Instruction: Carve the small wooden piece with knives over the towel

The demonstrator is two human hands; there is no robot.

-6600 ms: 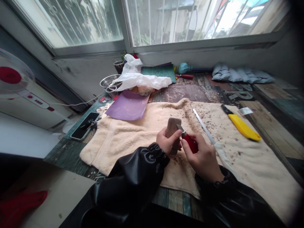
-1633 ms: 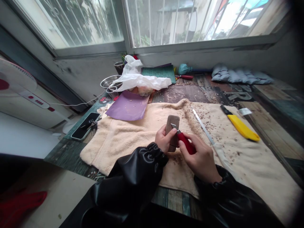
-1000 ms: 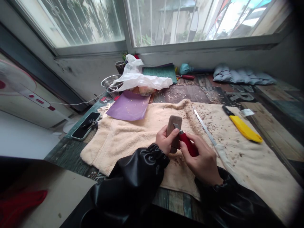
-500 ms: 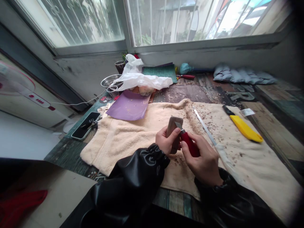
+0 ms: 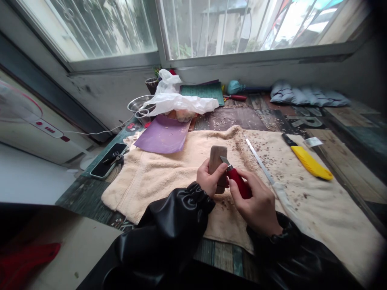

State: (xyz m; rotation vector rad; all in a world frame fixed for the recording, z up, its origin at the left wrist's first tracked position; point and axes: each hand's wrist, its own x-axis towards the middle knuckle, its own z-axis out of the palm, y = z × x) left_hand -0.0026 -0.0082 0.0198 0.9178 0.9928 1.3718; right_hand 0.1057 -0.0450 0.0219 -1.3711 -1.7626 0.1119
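My left hand (image 5: 209, 179) is closed around a small flat wooden block (image 5: 217, 156) with rounded corners, held upright above the towel. In my right hand (image 5: 256, 199) is a red-handled carving knife (image 5: 239, 182), its short angled blade lying against the face of the block. My left thumb touches the knife near the base of the blade. Beneath both hands spreads a beige towel (image 5: 163, 177), strewn with brown wood shavings to the right. The fingers behind the block are partly hidden.
Right of my hands lie a thin saw blade (image 5: 258, 158) and a yellow-handled folding saw (image 5: 313, 163). Purple sandpaper (image 5: 165, 135), a white plastic bag (image 5: 184, 103) and a metal bowl (image 5: 137, 104) sit farther back. A phone (image 5: 109, 161) with keys on it lies left.
The wooden block has turned so its broad face shows more squarely. Both hands have shifted very slightly left in view, and the knife stays against the block.
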